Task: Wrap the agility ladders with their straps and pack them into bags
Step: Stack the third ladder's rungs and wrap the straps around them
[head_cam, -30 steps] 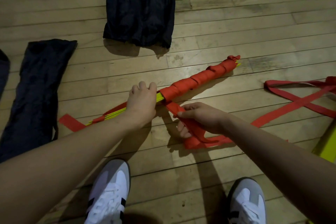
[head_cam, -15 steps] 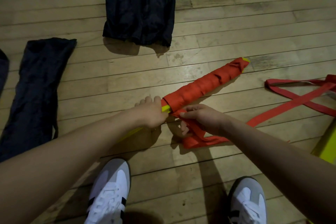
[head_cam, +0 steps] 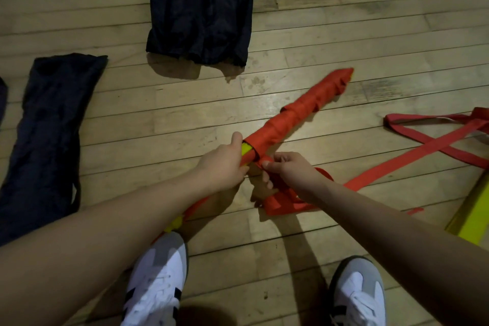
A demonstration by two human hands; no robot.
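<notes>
A bundle of yellow ladder rungs lies slanted over the wooden floor, its far half wound in red strap. My left hand grips the bare yellow part just below the wrapping, thumb up along it. My right hand pinches the red strap right beside the bundle; loose strap bunches under that hand and trails off to the right. The near end of the bundle passes under my left forearm. Two dark bags lie flat: one at the top centre, one at the left.
More red strap loops on the floor at the right edge. A yellow ladder piece lies at the lower right. My two white shoes stand at the bottom. Bare wooden floor stretches between the bags and the bundle.
The bundle has swung from nearly level to a steeper slant, far end up and near end toward my left shoe. Both hands have come closer together at the wrap's edge.
</notes>
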